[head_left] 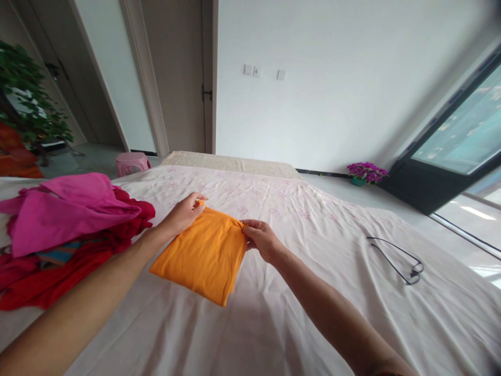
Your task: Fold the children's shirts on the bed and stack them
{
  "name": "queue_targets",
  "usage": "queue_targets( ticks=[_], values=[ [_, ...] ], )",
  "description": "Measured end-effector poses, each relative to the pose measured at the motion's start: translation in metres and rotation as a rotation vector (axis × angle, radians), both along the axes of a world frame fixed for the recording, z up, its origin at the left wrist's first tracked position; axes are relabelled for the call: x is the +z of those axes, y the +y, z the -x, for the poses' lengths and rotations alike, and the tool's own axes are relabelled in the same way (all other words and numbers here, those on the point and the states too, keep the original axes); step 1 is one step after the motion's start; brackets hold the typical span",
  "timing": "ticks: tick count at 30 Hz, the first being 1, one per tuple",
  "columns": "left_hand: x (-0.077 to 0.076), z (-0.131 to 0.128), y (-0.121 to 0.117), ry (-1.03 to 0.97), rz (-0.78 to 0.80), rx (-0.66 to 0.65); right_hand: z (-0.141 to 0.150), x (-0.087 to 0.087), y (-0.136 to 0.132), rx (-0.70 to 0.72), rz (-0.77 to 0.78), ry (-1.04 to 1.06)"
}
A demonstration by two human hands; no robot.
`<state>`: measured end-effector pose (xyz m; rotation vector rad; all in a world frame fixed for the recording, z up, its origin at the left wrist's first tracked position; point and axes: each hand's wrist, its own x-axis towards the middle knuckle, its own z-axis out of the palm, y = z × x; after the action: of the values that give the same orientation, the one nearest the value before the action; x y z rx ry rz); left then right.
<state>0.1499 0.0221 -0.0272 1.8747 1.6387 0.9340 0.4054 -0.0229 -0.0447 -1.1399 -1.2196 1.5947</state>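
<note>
A folded orange cloth lies flat on the pale bedsheet in front of me. My left hand pinches its far left corner, fingers closed on the fabric. The far right corner is gripped by my right hand, fingers curled round the edge. Both forearms reach in from the bottom of the view.
A heap of pink and red clothes sits on the bed at the left. A black clothes hanger lies on the sheet to the right. Beyond the bed are a pink stool, a potted purple flower, a leafy plant and a door.
</note>
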Motion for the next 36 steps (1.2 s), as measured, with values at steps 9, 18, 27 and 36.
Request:
queue_targets(
  ticks=[9, 18, 27, 36],
  values=[
    [-0.079, -0.019, 0.018, 0.195, 0.081, 0.021, -0.01, -0.061, 0.018, -0.022, 0.05, -0.367],
    [-0.095, -0.036, -0.02, 0.534, -0.196, -0.293, -0.021, -0.065, 0.022, -0.017, -0.466, -0.977],
    [-0.101, -0.028, -0.03, 0.557, -0.275, -0.166, -0.04, -0.042, -0.03, 0.274, -0.992, -0.897],
    [-0.097, -0.038, -0.047, 0.465, -0.314, -0.256, -0.022, -0.043, -0.048, 0.546, -1.383, -0.914]
  ],
)
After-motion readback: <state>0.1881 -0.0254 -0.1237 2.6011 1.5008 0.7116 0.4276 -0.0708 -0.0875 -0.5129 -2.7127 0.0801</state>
